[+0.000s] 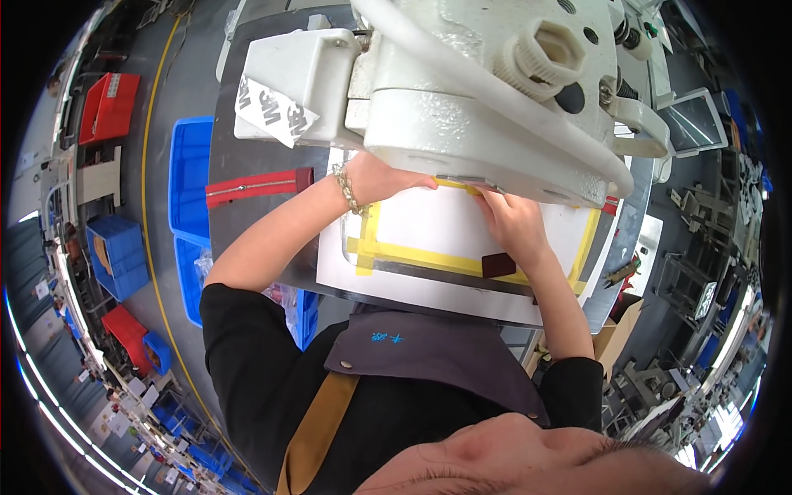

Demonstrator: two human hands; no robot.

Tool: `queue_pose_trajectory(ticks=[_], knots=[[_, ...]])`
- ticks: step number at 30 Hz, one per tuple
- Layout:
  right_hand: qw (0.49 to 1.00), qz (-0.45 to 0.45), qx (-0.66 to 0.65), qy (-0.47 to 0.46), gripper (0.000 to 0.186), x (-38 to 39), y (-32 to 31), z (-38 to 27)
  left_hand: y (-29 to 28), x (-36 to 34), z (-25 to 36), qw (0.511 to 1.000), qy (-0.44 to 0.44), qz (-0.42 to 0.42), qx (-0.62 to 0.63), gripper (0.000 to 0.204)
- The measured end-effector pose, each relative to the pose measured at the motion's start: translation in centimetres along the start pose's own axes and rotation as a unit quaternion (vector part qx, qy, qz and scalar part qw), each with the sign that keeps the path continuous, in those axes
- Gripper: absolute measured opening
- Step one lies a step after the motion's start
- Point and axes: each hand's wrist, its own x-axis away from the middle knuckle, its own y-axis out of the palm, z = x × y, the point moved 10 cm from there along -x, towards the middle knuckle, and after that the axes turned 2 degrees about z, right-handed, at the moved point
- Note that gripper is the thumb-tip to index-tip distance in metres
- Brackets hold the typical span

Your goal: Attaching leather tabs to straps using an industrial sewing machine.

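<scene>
Under the front edge of a big white machine head (462, 124), both my hands reach over a white board (445, 223) bordered with yellow tape. My left hand (381, 179) lies at the board's far left, its thumb stretched right along the far edge; the machine hides its other fingers. At the far right, my right hand (513, 224) is bent with its fingers together, their tips partly hidden. Between the hands, a thin metallic strip (466, 181) lies along the machine's lower edge, close to the right fingertips. Beside my right wrist sits a small dark red piece (498, 265).
A red strip with a zipper (256, 188) lies on the dark table (256, 256) at left. Blue bins (190, 177) stand beyond the table's left edge. A white hose (495, 91) crosses the machine. On the right are a cardboard box (620, 338) and a screen (695, 124).
</scene>
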Motion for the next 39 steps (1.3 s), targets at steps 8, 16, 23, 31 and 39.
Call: queue_pose_trajectory(ticks=[8, 16, 23, 31, 39], knots=[[1.000, 0.011, 0.011, -0.006, 0.023, 0.8, 0.5, 0.2, 1.4, 0.5, -2.2, 0.999, 0.000, -0.011, -0.041, 0.042], [0.994, 0.082, 0.073, 0.012, 0.022, 1.2, -1.1, 0.3, -1.5, 1.7, 5.2, 0.946, 0.251, 0.104, -0.174, 0.026], [0.993, 0.086, 0.078, 0.003, 0.028, 1.0, -1.0, 0.4, -3.0, 2.6, 8.3, 0.907, 0.342, 0.160, -0.189, 0.033], [0.989, 0.099, 0.109, 0.006, 0.026, 1.2, -1.0, 0.5, -3.1, 1.6, 7.0, 0.940, 0.269, 0.150, -0.145, 0.038], [0.987, 0.090, 0.129, 0.019, 0.028, 1.1, -1.0, 0.6, -2.3, 1.3, 6.1, 0.946, 0.255, 0.133, -0.149, 0.036]])
